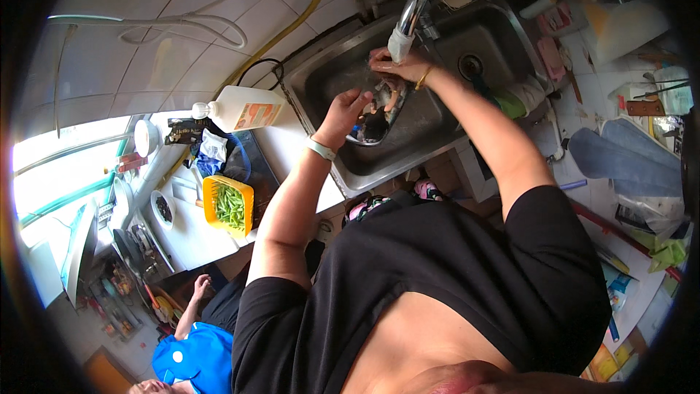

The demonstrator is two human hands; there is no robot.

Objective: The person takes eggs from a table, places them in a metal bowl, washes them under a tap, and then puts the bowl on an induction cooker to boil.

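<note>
In the left basin of a metal double sink [328, 68], a rounded vessel [367, 143] with a shiny rim holds dark and tan pieces [376, 123] that I cannot identify. My left hand [345, 115], with a pale band at its wrist, is at the vessel's left side with its fingers curled; its grip is partly hidden. Beneath the wrapped spout of a chrome faucet [410, 16] is my right hand [402, 67], wet, over the vessel's far end, with a yellow bangle at the wrist. The spout hides part of that hand, so whether it holds anything is unclear.
Left of the sink stand a white plastic jug [246, 109] and a yellow basket [206, 202] of cut green vegetables [229, 205]. A bowl of dark bits [162, 209] lies farther left. Another person in blue [197, 353] is at lower left. Green cloth [508, 101] hangs over the sink's right edge.
</note>
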